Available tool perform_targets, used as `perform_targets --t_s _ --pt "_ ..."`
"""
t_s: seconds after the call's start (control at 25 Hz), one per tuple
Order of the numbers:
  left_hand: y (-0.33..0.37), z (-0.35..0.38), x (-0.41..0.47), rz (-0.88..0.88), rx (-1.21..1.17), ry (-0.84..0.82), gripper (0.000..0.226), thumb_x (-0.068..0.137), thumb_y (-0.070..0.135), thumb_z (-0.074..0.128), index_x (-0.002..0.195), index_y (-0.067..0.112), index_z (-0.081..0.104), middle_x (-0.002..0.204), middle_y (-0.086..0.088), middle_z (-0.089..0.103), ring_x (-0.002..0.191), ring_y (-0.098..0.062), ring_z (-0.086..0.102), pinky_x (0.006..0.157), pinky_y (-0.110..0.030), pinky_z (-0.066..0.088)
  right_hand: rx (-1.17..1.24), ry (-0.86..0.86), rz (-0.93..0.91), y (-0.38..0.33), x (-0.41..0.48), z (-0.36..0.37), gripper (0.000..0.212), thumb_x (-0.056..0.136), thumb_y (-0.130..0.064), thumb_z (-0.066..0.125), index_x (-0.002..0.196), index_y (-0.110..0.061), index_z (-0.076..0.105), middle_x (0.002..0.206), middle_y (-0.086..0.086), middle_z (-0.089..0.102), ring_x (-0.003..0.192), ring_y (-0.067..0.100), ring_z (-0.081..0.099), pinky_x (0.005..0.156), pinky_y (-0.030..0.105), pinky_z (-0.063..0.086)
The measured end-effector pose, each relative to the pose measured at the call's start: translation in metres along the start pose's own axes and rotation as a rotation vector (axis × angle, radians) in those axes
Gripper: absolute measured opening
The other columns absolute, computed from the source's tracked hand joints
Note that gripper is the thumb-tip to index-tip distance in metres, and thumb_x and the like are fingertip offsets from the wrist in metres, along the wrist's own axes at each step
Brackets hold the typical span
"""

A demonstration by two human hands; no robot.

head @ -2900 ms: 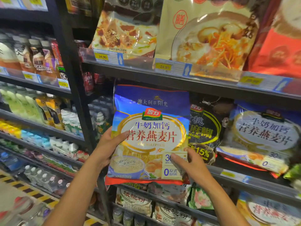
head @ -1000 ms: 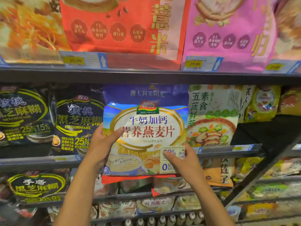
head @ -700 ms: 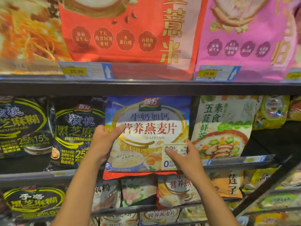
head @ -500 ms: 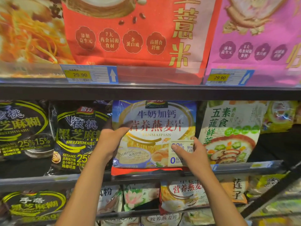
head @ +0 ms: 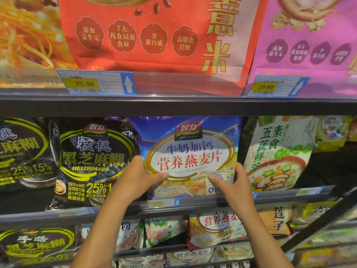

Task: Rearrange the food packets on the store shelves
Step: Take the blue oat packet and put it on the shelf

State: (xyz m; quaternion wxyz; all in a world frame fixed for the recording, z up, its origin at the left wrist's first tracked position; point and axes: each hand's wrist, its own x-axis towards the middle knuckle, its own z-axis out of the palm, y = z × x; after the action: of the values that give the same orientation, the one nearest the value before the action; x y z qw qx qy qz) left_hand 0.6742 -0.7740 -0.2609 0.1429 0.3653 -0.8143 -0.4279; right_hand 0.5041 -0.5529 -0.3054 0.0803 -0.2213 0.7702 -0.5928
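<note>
1. Change. 1.0 s ago we held the oat packet (head: pixel 190 157) in front of the middle shelf (head: pixel 289 194), and its red bottom seam hung below the shelf rail. That seam is now behind the rail and out of sight. The blue top of the packet sits just under the upper shelf (head: pixel 173 107). The packet has entered the slot between the black sesame packet (head: pixel 90 161) on its left and the vegetable packet (head: pixel 278 153) on its right.

2. Hands. The left hand (head: pixel 139 180) is clamped on the left edge of the packet, with the thumb across the front face. The right hand (head: pixel 234 183) is clamped on the right edge, with the thumb over the printed corner panel. The fingers behind the packet are hidden.

3. Effect on the task. We judge this placement nearly complete. What remains is to release both hands and confirm that the packet stands unaided.

4. Appearance. The packet is a soft, glossy pouch, blue at the top, with 1 gold oval framing red characters and the word YANMAIPIAN. It faces forward and is close to upright. The top is creased. Its left edge meets the sesame packet, and a narrow dark gap shows on its right.
</note>
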Motion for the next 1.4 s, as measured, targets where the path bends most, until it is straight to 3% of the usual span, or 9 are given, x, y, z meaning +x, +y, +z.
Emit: perform_targets --t_s 0.04,0.16,0.28,0.44,0.56,0.72,0.84,1.0,1.4 --pt "0.002 0.004 -0.005 -0.005 0.041 0.058 0.054 0.071 0.043 0.093 0.101 0.023 0.053 0.095 0.010 0.065 0.091 -0.018 0.065 0.076 -0.040 0.054 -0.010 -0.019 -0.001 0.000 -0.002 0.001 0.092 0.066 -0.068 0.087 0.139 -0.025 0.053 0.135 -0.005 0.067 0.125 0.019 0.063 0.103 0.051 0.055" --pt "-0.001 0.017 -0.010 0.007 0.065 0.159 0.068 0.069 0.051 0.091 0.107 0.019 0.046 0.100 0.001 0.065 0.092 -0.025 0.065 0.076 -0.045 0.057 -0.022 -0.025 -0.002 0.006 -0.010 -0.002 0.093 0.072 -0.059 0.086 0.148 -0.022 0.046 0.144 -0.004 0.061 0.134 0.022 0.056 0.107 0.048 0.050" --pt "-0.003 0.022 -0.015 0.051 0.006 0.229 0.066 0.071 0.050 0.090 0.109 0.023 0.045 0.105 0.003 0.066 0.096 -0.024 0.066 0.078 -0.048 0.059 -0.030 -0.027 0.003 0.015 -0.009 -0.002 0.098 0.079 -0.054 0.083 0.157 -0.018 0.036 0.154 -0.002 0.051 0.145 0.025 0.046 0.114 0.044 0.043" --pt "-0.005 0.028 -0.025 0.085 0.009 0.279 0.061 0.072 0.051 0.088 0.109 0.028 0.046 0.108 0.007 0.063 0.100 -0.020 0.064 0.080 -0.049 0.060 -0.055 -0.034 0.025 0.014 -0.018 -0.002 0.090 0.087 -0.037 0.082 0.160 -0.016 0.033 0.142 -0.008 0.049 0.145 0.023 0.043 0.105 0.031 0.039" --pt "-0.005 0.033 -0.029 0.100 -0.012 0.316 0.064 0.072 0.051 0.088 0.113 0.026 0.046 0.110 0.005 0.064 0.101 -0.021 0.066 0.080 -0.050 0.060 -0.090 0.007 0.003 0.016 -0.028 -0.001 0.099 0.086 -0.039 0.083 0.164 -0.020 0.025 0.164 -0.001 0.039 0.151 0.022 0.038 0.117 0.039 0.037" --pt "-0.009 0.038 -0.035 0.123 -0.023 0.350 0.087 0.070 0.064 0.080 0.137 0.025 0.041 0.132 0.000 0.062 0.118 -0.027 0.064 0.089 -0.054 0.059 -0.067 -0.017 -0.010 0.011 -0.043 -0.005 0.101 0.089 -0.044 0.078 0.167 -0.026 0.015 0.172 -0.006 0.024 0.157 0.019 0.026 0.125 0.045 0.032" --pt "-0.008 0.040 -0.049 0.135 -0.011 0.360 0.097 0.078 0.058 0.080 0.154 0.024 0.029 0.154 -0.002 0.048 0.137 -0.028 0.052 0.104 -0.056 0.052 -0.070 -0.037 -0.046 0.006 -0.057 -0.013 0.095 0.092 -0.041 0.076 0.166 -0.028 0.018 0.170 -0.009 0.026 0.156 0.017 0.027 0.124 0.044 0.035" --pt "-0.014 0.037 -0.083 0.155 0.019 0.378 0.102 0.090 0.040 0.077 0.165 0.023 0.011 0.168 0.000 0.028 0.151 -0.021 0.035 0.118 -0.045 0.039 -0.166 -0.065 -0.096 0.009 -0.080 -0.029 0.084 0.094 -0.039 0.074 0.163 -0.028 0.026 0.168 -0.008 0.028 0.153 0.016 0.029 0.122 0.044 0.036" --pt "-0.065 0.010 -0.176 0.195 0.387 0.489 0.093 0.090 0.046 0.076 0.163 0.023 0.022 0.172 -0.002 0.017 0.161 -0.022 0.007 0.128 -0.048 0.021 -0.335 -0.213 -0.247 0.001 -0.143 -0.022 0.074 0.095 -0.040 0.072 0.159 -0.030 0.036 0.170 -0.009 0.024 0.158 0.014 0.016 0.126 0.041 0.024"
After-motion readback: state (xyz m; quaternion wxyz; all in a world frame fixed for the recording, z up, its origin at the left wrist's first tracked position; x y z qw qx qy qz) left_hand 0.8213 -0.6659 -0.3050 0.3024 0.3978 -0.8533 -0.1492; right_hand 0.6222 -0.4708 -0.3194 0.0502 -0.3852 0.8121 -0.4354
